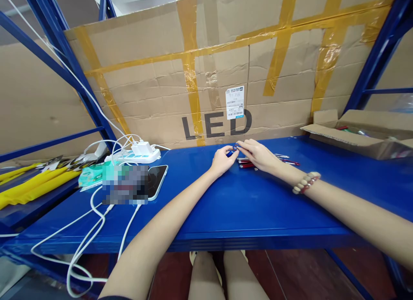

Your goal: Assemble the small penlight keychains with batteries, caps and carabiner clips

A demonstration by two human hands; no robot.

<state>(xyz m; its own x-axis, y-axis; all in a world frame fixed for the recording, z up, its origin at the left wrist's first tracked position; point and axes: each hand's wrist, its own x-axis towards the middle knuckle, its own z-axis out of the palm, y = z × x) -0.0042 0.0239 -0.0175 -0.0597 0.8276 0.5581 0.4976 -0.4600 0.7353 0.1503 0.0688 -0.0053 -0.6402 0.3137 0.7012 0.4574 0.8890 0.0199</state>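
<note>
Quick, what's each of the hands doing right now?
Left hand: closed, holding a small blue piece.
Right hand: up against that same piece; whether it grips it cannot be told.

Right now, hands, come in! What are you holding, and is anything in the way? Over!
Left hand holding small blue piece. Right hand right up at it, exact grip unclear. Pens lying close by right hand, might get bumped.

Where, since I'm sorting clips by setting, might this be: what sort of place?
Probably a storeroom or workshop: there is a blue metal rack, a large taped cardboard sheet printed LED, and an open cardboard box.
</note>
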